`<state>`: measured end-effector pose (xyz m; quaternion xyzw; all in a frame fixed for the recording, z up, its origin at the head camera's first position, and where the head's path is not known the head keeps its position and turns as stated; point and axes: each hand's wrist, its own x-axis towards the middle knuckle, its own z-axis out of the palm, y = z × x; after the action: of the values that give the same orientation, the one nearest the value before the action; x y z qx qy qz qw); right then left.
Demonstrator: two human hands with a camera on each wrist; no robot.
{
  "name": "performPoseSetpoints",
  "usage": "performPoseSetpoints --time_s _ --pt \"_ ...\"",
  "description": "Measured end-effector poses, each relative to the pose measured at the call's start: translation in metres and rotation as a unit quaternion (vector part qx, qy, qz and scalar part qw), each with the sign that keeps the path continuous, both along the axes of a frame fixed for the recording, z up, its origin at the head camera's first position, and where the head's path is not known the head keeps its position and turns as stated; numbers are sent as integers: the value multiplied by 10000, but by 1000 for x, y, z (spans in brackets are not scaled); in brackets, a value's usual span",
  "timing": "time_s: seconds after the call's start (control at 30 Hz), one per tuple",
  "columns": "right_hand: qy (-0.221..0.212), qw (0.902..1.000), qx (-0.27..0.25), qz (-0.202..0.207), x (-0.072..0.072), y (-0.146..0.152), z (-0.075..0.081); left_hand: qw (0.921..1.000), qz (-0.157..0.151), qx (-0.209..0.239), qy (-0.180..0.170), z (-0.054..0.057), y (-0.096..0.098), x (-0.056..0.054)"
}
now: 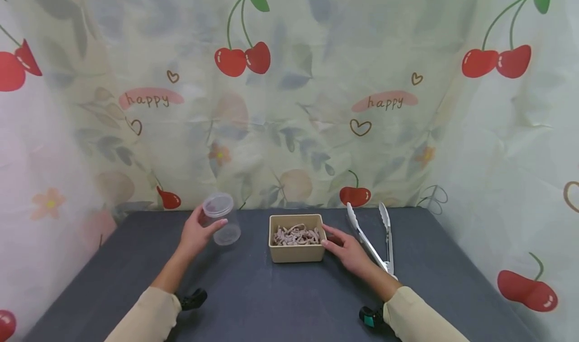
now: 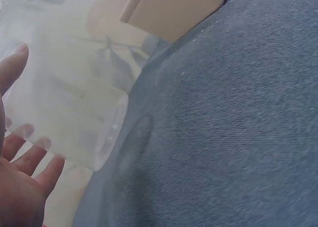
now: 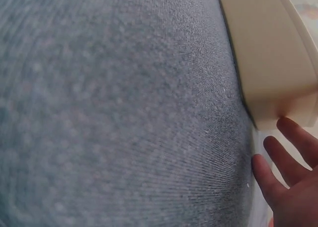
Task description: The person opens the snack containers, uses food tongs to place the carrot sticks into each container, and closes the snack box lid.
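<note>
My left hand (image 1: 195, 235) grips a clear plastic jar (image 1: 227, 231) with a translucent lid near its top, thumb across the front and fingers round the far side. In the left wrist view the jar (image 2: 69, 113) leans, its base close over a shadow on the cloth. A beige rectangular box (image 1: 297, 254) stands at the middle of the table, holding a heap of thin, greyish-pink curled strips (image 1: 296, 235). My right hand (image 1: 350, 251) is at the box's right side, with fingertips right at its wall. In the right wrist view its fingers are spread and fairly straight beside the box (image 3: 271, 48).
Metal tongs (image 1: 390, 236) lie spread on the table just right of the right hand, partly behind the forearm. Dark grey cloth covers the table (image 1: 271, 302). A curtain printed with cherries (image 1: 289, 105) hangs along the back and both sides. Each wrist wears a black strap device.
</note>
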<state>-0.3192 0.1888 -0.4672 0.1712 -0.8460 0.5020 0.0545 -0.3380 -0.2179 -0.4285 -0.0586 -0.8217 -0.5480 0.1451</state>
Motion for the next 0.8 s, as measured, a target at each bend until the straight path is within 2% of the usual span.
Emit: performPoseSetpoints --time_s 0.33,0.53,0.8 --pt "-47 9996 256 -115 3 -4 1 9995 -27 250 -179 -13 10 8" --pt "34 9994 304 -180 1 -3 1 9984 -163 521 -148 -15 19 10" --pt "73 9991 386 -173 2 -1 1 9983 -295 467 -171 -18 28 16"
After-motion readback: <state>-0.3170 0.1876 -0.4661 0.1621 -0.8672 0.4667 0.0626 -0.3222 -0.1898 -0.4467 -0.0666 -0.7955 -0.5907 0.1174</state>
